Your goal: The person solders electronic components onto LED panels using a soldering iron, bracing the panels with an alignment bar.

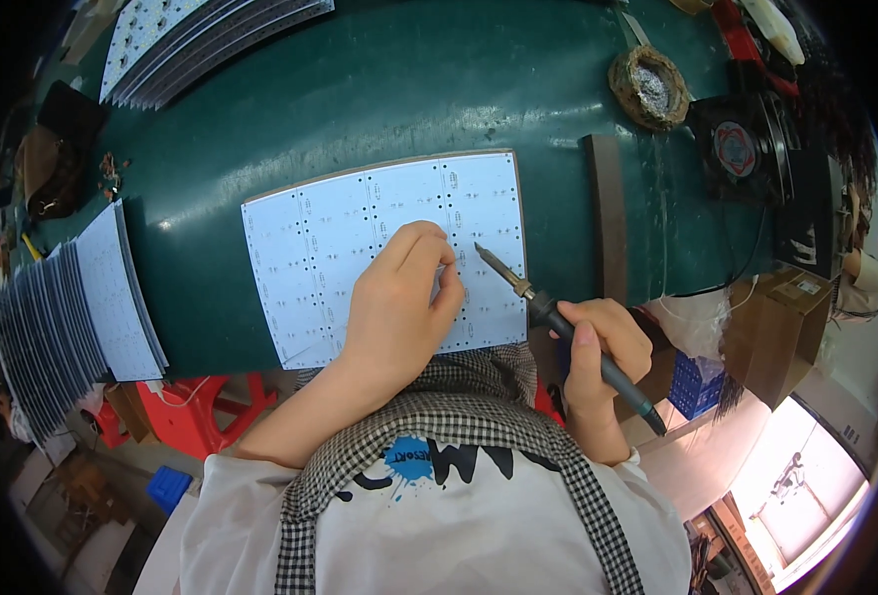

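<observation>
Centre bright, circuit board (332, 223) pale, fine print soft. Glare on green tabletop (360, 114) at 12 and 9–10 o'clock. Blown-out patch (806, 481) at 4. Fisheye-bent edges, black vignette.

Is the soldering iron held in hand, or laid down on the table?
Held: the right hand grips the soldering iron by its dark handle.

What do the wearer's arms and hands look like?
Left hand and right hand: bare, no gloves. Forearms uncovered, no watch or bracelet visible. Short white sleeves; black-and-white checked apron over the shirt.
</observation>
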Motion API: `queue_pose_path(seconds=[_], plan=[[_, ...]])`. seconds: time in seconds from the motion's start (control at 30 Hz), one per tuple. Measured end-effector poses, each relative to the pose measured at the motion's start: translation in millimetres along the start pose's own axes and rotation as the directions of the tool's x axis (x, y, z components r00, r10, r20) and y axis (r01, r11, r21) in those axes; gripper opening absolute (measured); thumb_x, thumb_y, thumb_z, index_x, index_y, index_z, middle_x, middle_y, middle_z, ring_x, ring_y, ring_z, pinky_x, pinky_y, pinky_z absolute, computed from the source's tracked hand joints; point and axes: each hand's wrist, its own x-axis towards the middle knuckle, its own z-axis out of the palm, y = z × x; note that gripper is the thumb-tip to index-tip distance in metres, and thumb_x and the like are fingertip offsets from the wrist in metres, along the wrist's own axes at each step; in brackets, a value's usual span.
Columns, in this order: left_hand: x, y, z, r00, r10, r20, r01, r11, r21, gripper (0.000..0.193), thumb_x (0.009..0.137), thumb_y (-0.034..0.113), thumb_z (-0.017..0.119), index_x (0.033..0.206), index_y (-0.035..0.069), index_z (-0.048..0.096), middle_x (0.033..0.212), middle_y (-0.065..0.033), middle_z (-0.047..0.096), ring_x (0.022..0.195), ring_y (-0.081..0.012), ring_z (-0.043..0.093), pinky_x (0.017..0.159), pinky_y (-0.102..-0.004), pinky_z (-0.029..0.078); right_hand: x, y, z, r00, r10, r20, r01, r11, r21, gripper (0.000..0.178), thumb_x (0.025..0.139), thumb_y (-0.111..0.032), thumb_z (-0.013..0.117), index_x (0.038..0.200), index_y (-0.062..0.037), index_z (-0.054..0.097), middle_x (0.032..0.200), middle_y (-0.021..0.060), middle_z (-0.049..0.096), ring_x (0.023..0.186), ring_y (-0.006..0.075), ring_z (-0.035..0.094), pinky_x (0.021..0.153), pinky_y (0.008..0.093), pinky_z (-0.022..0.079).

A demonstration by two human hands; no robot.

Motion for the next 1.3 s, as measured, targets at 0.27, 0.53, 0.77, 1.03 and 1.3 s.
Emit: queue_pose_path(seconds=[0.27, 0.53, 0.77, 1.03, 1.3], plan=[[-2, -2, 3, 1.0, 0.004, -0.018, -0.003, 0.999, 0.034, 0.014, 0.075, -0.002, 0.063, 0.087, 0.0, 0.057, 0.102, -0.0123, 0.06, 0.07, -0.0281, 0.061, 0.06, -0.0351, 0.05, -2, 1, 4, 0.999, -0.03, 0.034, 0.03, 1.0, -0.003, 0.013, 0.077, -0.003, 0.061, 0.086, 0.0043, 0.068, 0.067, 0.013, 0.063, 0.057, 0.0215, 0.062, 0.053, 0.0276, 0.048], [-6, -3, 2, 1.0, -0.015, -0.012, 0.016, 0.989, 0.15, 0.009, 0.076, 0.004, 0.067, 0.084, 0.003, 0.064, 0.103, -0.0072, 0.061, 0.066, -0.0238, 0.063, 0.056, -0.0321, 0.049, -11, -2, 1, 0.996, -0.055, 0.068, 0.057, 0.998, -0.028, 0.013, 0.075, -0.004, 0.062, 0.084, 0.0037, 0.068, 0.066, 0.0127, 0.063, 0.056, 0.0226, 0.062, 0.053, 0.0283, 0.048], [-21, 9, -6, 0.994, -0.047, 0.1, 0.046, 0.999, 0.007, 0.013, 0.075, -0.001, 0.066, 0.084, 0.001, 0.056, 0.104, -0.0101, 0.06, 0.069, -0.0262, 0.062, 0.06, -0.0327, 0.05, -20, 0, -7, 0.987, -0.162, -0.01, 0.162, 0.986, -0.032, 0.014, 0.074, -0.007, 0.06, 0.08, 0.0047, 0.066, 0.061, 0.0121, 0.061, 0.052, 0.0233, 0.061, 0.05, 0.0298, 0.048], [-29, 3, 2, 0.998, 0.017, 0.054, -0.018, 1.0, 0.008, 0.014, 0.076, -0.002, 0.063, 0.088, 0.0, 0.057, 0.104, -0.0118, 0.059, 0.07, -0.0273, 0.062, 0.061, -0.034, 0.051, -24, 2, -4, 0.98, -0.198, 0.029, 0.198, 0.98, -0.018, 0.014, 0.073, -0.007, 0.06, 0.078, 0.0045, 0.066, 0.06, 0.012, 0.06, 0.05, 0.0237, 0.06, 0.049, 0.0307, 0.048], [-34, 3, 2, 0.998, 0.028, 0.061, -0.034, 0.994, 0.1, 0.012, 0.076, -0.001, 0.065, 0.086, 0.001, 0.06, 0.104, -0.0074, 0.061, 0.07, -0.0245, 0.063, 0.06, -0.0334, 0.05, -37, -1, -6, 0.983, -0.184, 0.015, 0.184, 0.982, -0.039, 0.015, 0.073, -0.009, 0.061, 0.077, 0.0041, 0.066, 0.06, 0.0121, 0.061, 0.05, 0.0241, 0.06, 0.048, 0.0307, 0.048]])
